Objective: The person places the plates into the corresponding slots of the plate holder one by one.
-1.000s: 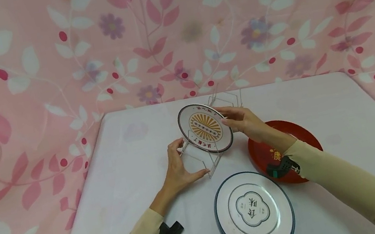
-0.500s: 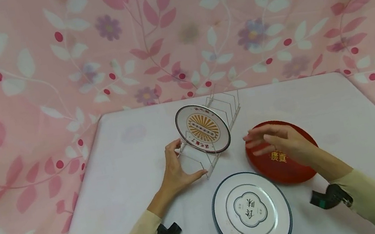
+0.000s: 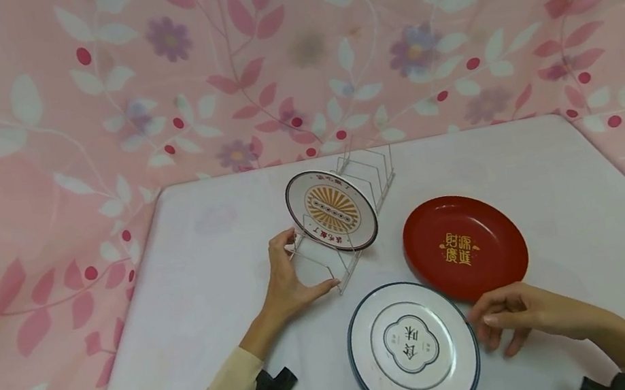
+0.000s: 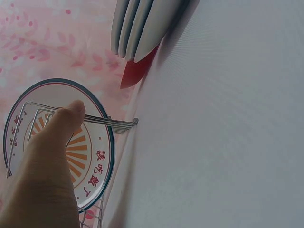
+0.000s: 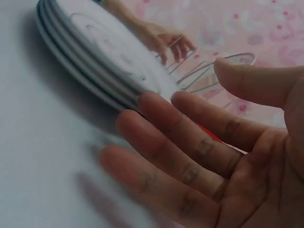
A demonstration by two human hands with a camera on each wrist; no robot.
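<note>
A wire dish rack (image 3: 350,272) stands on the table, and my left hand (image 3: 285,284) grips its near end, thumb on one side and fingers on the other. In the rack leans a white plate (image 3: 332,211) with a dark rim and an orange ray pattern. My right hand (image 3: 534,313) hovers with loosely spread fingers by the right edge of a stack of white, blue-rimmed plates (image 3: 412,344), the top one showing printed characters. Nothing is in that hand. The right wrist view shows several plates in the stack (image 5: 90,61), close beyond my fingertips.
Behind the stack, to the right, lies a red plate (image 3: 464,245) with gold characters. White cloth covers the table (image 3: 220,238), whose back edge meets a pink floral backdrop (image 3: 289,54). The rack's far slots stand behind the leaning plate.
My right hand has let go of the plate in the rack, passed over the red plate and come to the stack's right side. My left hand stays on the rack.
</note>
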